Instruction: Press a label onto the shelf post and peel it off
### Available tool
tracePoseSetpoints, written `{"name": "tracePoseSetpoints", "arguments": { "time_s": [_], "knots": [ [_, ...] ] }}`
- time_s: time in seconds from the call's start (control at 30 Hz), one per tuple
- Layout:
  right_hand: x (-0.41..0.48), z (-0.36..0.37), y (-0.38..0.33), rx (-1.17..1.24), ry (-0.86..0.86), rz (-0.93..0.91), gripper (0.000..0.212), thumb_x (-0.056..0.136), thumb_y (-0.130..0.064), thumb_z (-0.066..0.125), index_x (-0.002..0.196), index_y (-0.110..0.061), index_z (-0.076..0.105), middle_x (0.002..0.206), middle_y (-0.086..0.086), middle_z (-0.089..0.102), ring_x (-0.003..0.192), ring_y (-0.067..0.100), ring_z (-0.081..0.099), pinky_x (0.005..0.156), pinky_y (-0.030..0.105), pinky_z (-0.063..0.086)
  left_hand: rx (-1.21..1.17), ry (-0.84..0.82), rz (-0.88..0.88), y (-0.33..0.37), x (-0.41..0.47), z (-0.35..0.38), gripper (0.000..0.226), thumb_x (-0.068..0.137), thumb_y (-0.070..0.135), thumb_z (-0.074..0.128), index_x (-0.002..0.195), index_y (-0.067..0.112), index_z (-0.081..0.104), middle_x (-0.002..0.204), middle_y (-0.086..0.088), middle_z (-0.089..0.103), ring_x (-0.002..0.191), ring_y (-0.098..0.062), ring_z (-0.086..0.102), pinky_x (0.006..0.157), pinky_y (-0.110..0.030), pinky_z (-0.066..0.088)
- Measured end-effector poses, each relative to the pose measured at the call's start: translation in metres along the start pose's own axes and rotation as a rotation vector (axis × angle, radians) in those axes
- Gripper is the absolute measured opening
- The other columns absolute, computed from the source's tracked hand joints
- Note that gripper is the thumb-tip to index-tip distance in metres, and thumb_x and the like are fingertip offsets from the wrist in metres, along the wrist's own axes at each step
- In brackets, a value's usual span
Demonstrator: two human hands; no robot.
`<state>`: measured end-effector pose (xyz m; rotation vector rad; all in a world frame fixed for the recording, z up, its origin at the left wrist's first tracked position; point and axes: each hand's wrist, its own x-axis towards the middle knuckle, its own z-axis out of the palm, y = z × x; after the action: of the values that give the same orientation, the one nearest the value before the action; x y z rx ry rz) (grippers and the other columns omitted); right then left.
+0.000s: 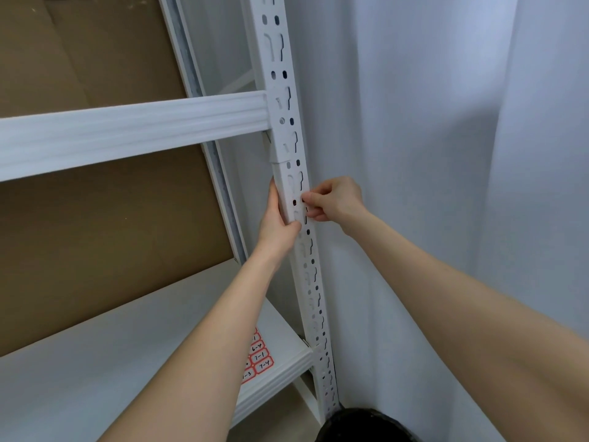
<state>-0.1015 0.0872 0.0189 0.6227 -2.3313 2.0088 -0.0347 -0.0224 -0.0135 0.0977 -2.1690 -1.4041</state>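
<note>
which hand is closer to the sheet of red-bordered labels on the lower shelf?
Left. The left hand grips the upright post above the labels; the right hand pinches at the post's far edge.

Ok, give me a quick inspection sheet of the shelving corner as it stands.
Surface: white lower shelf board.
Job's things: white slotted upright post; cross beam hooked into it.
Clutter: red-edged label stickers on the shelf.
Hands: left hand grips the post; right hand pinches at a hole on its front edge.
Cables: nothing seen.
Surroundings: brown cardboard behind the rack, white curtain at right, dark object below.
</note>
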Motion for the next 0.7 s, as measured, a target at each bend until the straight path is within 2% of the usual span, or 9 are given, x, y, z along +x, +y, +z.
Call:
{"name": "tracePoseSetpoints", "arguments": {
  "time_s": [0.1, 0.23, 0.3, 0.4, 0.57, 0.7],
  "knots": [
    [-0.004, -0.001, 0.001, 0.095, 0.001, 0.008, 0.013, 0.086, -0.013, 0.068, 0.085, 0.001, 0.066, 0.074, 0.013, 0.066, 0.056, 0.015, 0.065, 0.058, 0.023, 0.058, 0.007, -0.007, 0.01, 0.001, -0.001, -0.001, 0.088, 0.085, -0.009, 0.048, 0.151, 0.036, 0.011, 0.135, 0.011, 0.048, 0.116, -0.008, 0.05, 0.083, -0.024, 0.047],
    [-0.002, 0.006, 0.001, -0.018, 0.039, 0.0, 0.028, 0.071, -0.027, 0.082, 0.07, -0.007, 0.063, 0.064, 0.007, 0.067, 0.057, 0.017, 0.064, 0.063, 0.028, 0.059, -0.013, 0.005, -0.006, 0.0, 0.0, 0.0, 0.087, 0.087, -0.009, 0.048, 0.151, 0.037, 0.011, 0.141, 0.006, 0.047, 0.12, -0.012, 0.051, 0.093, -0.035, 0.051],
    [0.001, 0.007, 0.003, -0.021, 0.052, -0.017, 0.027, 0.071, -0.025, 0.083, 0.066, -0.009, 0.061, 0.062, 0.006, 0.066, 0.058, 0.018, 0.064, 0.066, 0.031, 0.059, -0.016, 0.005, -0.004, -0.001, 0.001, 0.0, 0.088, 0.086, -0.01, 0.048, 0.15, 0.038, 0.012, 0.14, 0.007, 0.047, 0.118, -0.012, 0.052, 0.092, -0.037, 0.052],
    [0.001, 0.006, 0.008, 0.024, 0.06, -0.044, 0.02, 0.078, -0.017, 0.076, 0.066, -0.009, 0.063, 0.059, 0.006, 0.064, 0.054, 0.018, 0.061, 0.067, 0.031, 0.059, -0.017, 0.009, 0.002, -0.002, 0.0, 0.0, 0.087, 0.086, -0.008, 0.047, 0.15, 0.038, 0.012, 0.132, 0.011, 0.049, 0.114, -0.008, 0.052, 0.087, -0.03, 0.051],
    [-0.003, 0.006, 0.009, 0.166, 0.071, 0.02, 0.019, 0.087, -0.007, 0.064, 0.069, -0.007, 0.062, 0.063, 0.007, 0.061, 0.054, 0.017, 0.06, 0.064, 0.029, 0.059, -0.012, 0.013, -0.005, 0.0, 0.0, 0.001, 0.087, 0.085, -0.01, 0.048, 0.151, 0.035, 0.012, 0.142, 0.005, 0.047, 0.121, -0.012, 0.05, 0.087, -0.029, 0.05],
    [-0.007, 0.003, 0.017, 0.338, 0.093, 0.124, 0.015, 0.091, -0.007, 0.058, 0.077, -0.003, 0.06, 0.064, 0.008, 0.056, 0.052, 0.015, 0.057, 0.051, 0.022, 0.056, -0.007, 0.014, -0.008, -0.001, 0.0, 0.001, 0.087, 0.084, -0.01, 0.048, 0.15, 0.034, 0.013, 0.14, 0.006, 0.049, 0.121, -0.011, 0.051, 0.078, -0.02, 0.047]
  ]
}}
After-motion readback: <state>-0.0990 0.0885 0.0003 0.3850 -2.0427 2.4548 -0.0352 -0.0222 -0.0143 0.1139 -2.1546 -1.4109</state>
